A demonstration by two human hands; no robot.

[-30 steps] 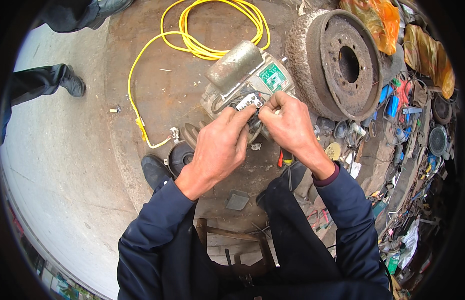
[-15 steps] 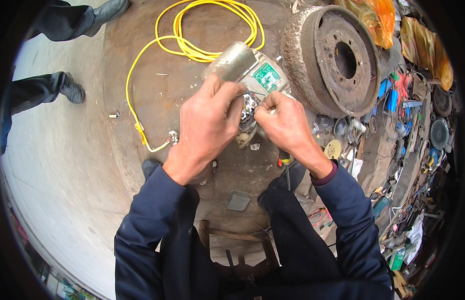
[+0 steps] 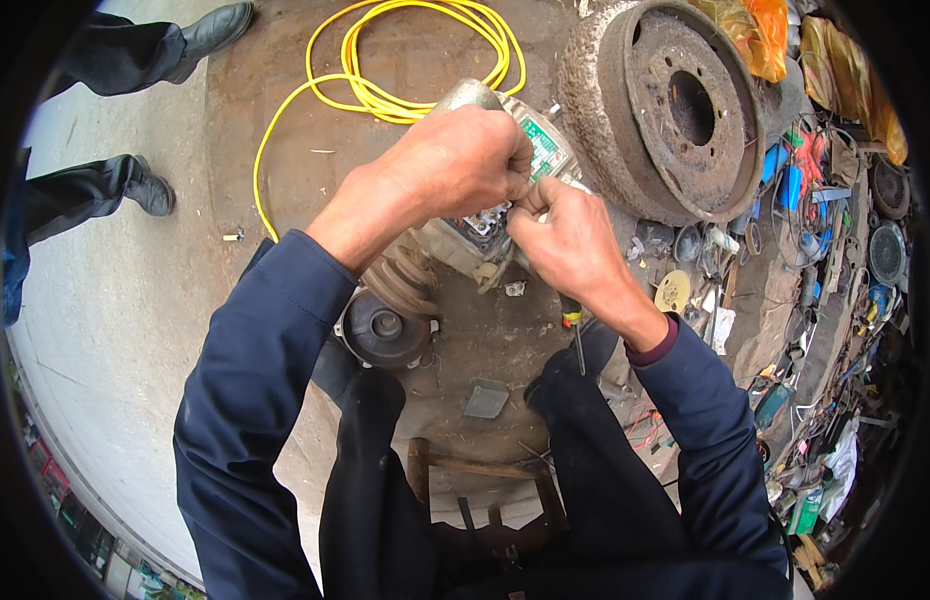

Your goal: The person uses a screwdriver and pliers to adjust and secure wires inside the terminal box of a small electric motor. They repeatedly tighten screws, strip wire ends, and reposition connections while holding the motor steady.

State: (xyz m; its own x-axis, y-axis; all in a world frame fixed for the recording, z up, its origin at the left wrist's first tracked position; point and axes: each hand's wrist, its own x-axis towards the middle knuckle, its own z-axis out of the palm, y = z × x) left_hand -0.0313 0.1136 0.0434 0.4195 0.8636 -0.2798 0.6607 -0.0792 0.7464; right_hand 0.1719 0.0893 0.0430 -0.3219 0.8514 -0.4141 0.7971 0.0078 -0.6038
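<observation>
My left hand (image 3: 460,160) reaches over an electric motor with its fingers pinched together. Against its fingertips is my right hand (image 3: 575,240), also pinched; whatever lies between them is too small and covered to name. Below the fingers, the opened terminal box (image 3: 482,222) shows metal studs in a dark recess. Behind it is a lid with a green printed label (image 3: 547,150), next to the rounded grey housing (image 3: 470,95). A screwdriver (image 3: 575,320) with a yellow and dark handle shows below my right hand, shaft toward me; I cannot tell whether that hand holds it.
A rusty wheel rim (image 3: 675,115) stands at the far right. Yellow cable (image 3: 360,75) lies coiled behind the motor. A dark round end cover (image 3: 385,330) sits near my left knee. Scattered parts (image 3: 805,250) fill the right side. Another person's shoes (image 3: 220,28) are far left.
My left hand has turned and moved up and right, over the housing, its forearm swinging left and uncovering the round end cover. My right hand stays nearly in place, still pinched.
</observation>
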